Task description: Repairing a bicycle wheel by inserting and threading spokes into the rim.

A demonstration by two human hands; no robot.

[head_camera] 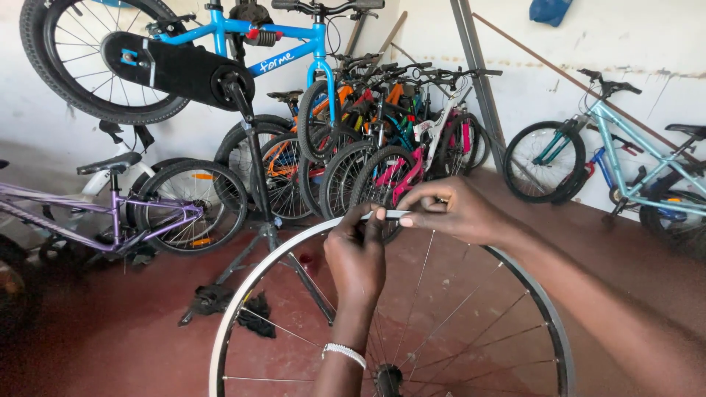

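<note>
Hands, left hand (356, 254) and right hand (454, 212), both pinch the top of the bare wheel rim (243, 298).

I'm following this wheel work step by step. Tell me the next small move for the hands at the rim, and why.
Probably turn the bare wheel rim a little to bring the next spoke to the top. Both hands already meet at the rim's top edge: the left hand pinches it from below, the right hand presses fingertips on it from above. The spokes beside that spot lie outside either grip.

Single head-worn camera, angled forward and down. Close on the bare silver spoked wheel rim (257, 279); parked bicycles (382, 147) stand farther off.
</note>
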